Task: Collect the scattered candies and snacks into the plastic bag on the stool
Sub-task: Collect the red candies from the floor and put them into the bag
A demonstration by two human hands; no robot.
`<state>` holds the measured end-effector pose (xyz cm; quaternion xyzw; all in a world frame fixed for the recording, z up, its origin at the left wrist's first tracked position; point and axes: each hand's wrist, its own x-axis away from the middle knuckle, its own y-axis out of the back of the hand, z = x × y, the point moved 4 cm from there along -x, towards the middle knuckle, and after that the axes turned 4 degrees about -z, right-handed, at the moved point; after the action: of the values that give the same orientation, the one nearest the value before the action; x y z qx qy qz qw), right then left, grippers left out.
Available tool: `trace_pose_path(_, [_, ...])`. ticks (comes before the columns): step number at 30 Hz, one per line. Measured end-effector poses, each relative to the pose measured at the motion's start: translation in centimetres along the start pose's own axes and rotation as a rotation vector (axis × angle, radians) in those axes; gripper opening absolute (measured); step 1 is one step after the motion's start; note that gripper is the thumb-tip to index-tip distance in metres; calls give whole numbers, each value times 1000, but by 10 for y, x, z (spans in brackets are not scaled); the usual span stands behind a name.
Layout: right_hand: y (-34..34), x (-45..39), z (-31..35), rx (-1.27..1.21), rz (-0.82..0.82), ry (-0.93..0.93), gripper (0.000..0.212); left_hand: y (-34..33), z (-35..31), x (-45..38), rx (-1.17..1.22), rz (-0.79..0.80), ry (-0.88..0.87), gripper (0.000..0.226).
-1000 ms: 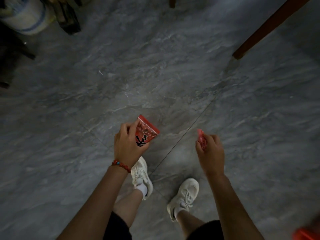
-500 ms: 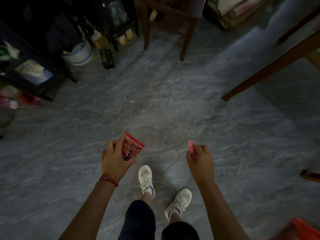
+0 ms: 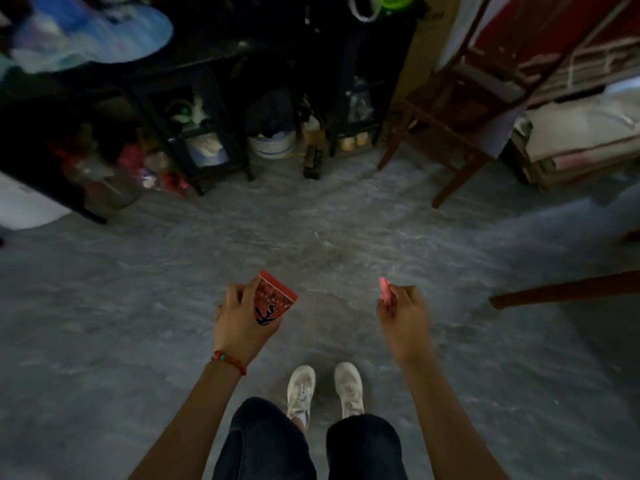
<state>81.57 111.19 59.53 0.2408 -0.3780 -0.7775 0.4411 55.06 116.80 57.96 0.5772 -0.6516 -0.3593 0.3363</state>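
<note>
While both arms hang over the grey floor [image 3: 138, 306] at frame centre, left hand [image 3: 242, 323] fingers clamp a red snack packet [image 3: 275, 301]; right hand [image 3: 403, 315] fingers pinch a small pink candy [image 3: 383, 291] upright.

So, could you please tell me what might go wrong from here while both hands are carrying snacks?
1. The right hand pinches the pink candy only by its edge, so it might slip.
2. Neither stool nor bag is in view, and the wooden chair and a wooden leg stand nearby: a possible trip hazard in this dim room.
</note>
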Motion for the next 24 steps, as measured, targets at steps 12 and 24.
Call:
trace_pose_path(12, [-60,-18,101,-92,306,500,26,61,65,101,-20,-365,534,75])
trace_pose_path(24, [-127,129,200,-94,661,992,21,84,100,309,-9,-654,1063,78])
